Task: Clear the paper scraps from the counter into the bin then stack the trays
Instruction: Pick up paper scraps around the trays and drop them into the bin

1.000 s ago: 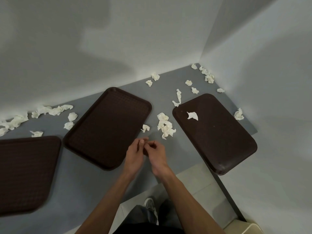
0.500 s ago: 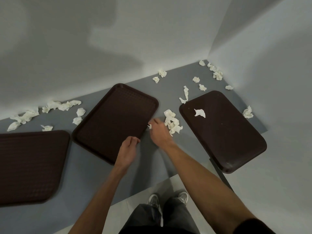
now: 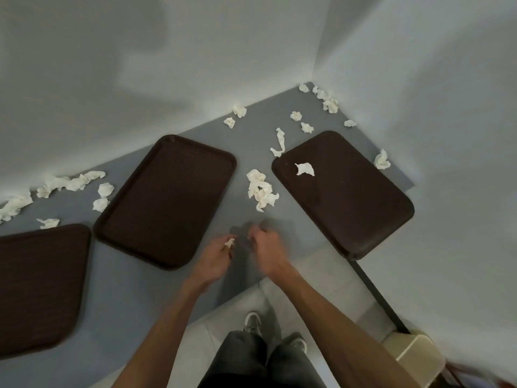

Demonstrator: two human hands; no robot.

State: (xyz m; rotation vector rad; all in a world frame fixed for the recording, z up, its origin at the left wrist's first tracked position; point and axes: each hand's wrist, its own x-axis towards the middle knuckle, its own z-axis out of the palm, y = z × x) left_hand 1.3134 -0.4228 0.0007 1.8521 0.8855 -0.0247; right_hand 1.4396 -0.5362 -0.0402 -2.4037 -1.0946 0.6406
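I read this as a canteen-style clearing corner, though nothing labels it. Three brown serving trays lie on a grey counter: a left tray at 8 o'clock, a middle tray at 9 and a right tray at 3. Plain pale walls meet at 1 o'clock. Paper scraps litter the counter. I see pale floor tiles at 6 o'clock and a beige bin at 5.

Middle tray: dark brown, fine grid texture; left tray: the same; right tray: dark brown, plain; paper scraps: cream-white; worktop: flat blue-grey; bin: beige; trousers: dark grey.
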